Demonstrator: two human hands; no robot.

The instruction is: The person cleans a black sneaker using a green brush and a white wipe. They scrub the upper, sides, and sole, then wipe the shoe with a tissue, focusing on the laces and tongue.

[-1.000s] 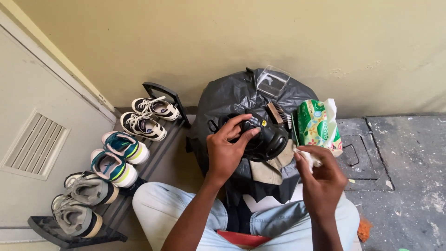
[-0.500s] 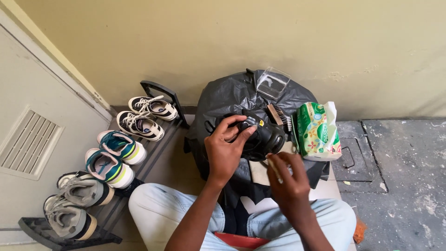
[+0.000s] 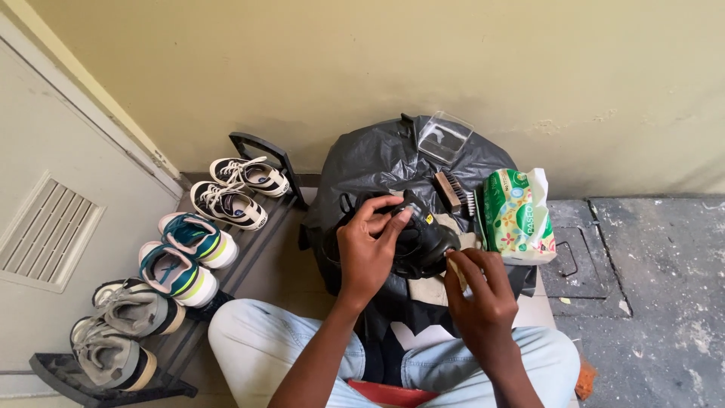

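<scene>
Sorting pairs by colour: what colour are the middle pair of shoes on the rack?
Teal uppers with white and yellow-green soles, seen best in the head view.

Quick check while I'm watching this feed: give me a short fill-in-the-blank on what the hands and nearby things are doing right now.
1. The left hand grips a ____ shoe.
2. The shoe rack holds ____ pairs of shoes.
3. The brush lies on a black plastic ____.
4. The green tissue pack sits to the ____ of the right hand.

Missing words: black; three; bag; right
</scene>
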